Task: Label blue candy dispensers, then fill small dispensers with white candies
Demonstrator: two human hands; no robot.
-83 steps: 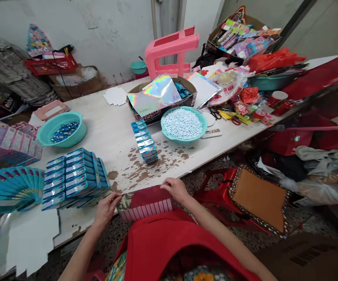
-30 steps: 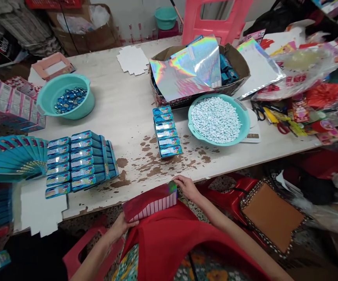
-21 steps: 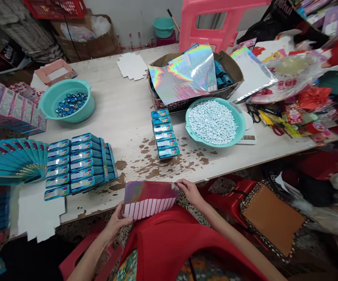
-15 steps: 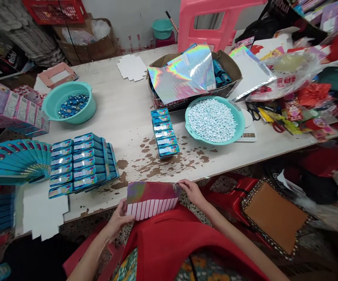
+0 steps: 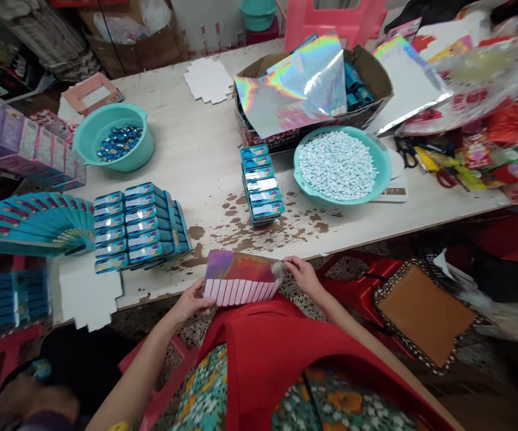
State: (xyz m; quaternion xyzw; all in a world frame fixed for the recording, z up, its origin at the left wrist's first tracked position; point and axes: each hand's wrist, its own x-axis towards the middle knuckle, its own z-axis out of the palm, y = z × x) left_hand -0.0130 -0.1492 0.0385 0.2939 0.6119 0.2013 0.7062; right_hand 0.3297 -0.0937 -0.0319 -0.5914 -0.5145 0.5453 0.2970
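Observation:
A shiny holographic sticker sheet [image 5: 243, 267] with a row of pale strips along its lower part lies over my red-clad lap, just off the table's front edge. My left hand [image 5: 196, 297] grips its left edge, thumb on top. At the upper right corner, the fingers of my right hand [image 5: 301, 275] are pinched together; a small pale translucent piece shows beside them, too small to make out. On the table beyond stands a short row of blue boxes [image 5: 262, 187]. Further left is a larger stack of blue boxes [image 5: 136, 228].
A turquoise basin [image 5: 301, 181] holds white pellets; another basin [image 5: 145, 157] holds blue shiny pieces. Behind stands a carton [image 5: 281, 141] topped by a holographic sheet. Scissors [image 5: 406, 152] lie right. A co-worker's blurred hand [image 5: 52, 404] shows lower left. A red chair [image 5: 353, 281] stands right.
The view has tilted down and shifted, so everything sits higher and slightly further right. Both hands keep hold of the sheet; the pale piece at its right corner shows more. A co-worker's hand has appeared lower left.

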